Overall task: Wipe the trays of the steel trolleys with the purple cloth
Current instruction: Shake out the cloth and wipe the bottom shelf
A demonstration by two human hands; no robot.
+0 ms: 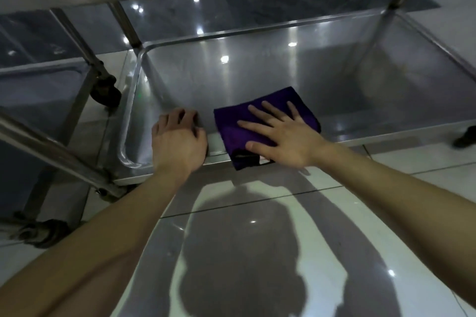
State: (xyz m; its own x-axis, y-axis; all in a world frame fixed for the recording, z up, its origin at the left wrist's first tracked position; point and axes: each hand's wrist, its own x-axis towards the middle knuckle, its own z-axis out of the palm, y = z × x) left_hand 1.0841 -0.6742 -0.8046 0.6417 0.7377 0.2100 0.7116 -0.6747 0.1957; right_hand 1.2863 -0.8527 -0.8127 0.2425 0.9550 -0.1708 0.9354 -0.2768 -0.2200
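Purple cloth (231,120), folded into a pad, lies across the near rim of the low steel tray (257,71), most of it on the tray's bottom and one corner hanging over the front edge. Our right hand (280,133) presses flat on it with fingers straight and spread, while our left hand (177,136) sits just beside the cloth without touching it, fingers curled over the same rim and gripping it. A second trolley (38,84) stands close on the left, with a dark caster (105,90) between the two on the pale tiled floor (257,239).
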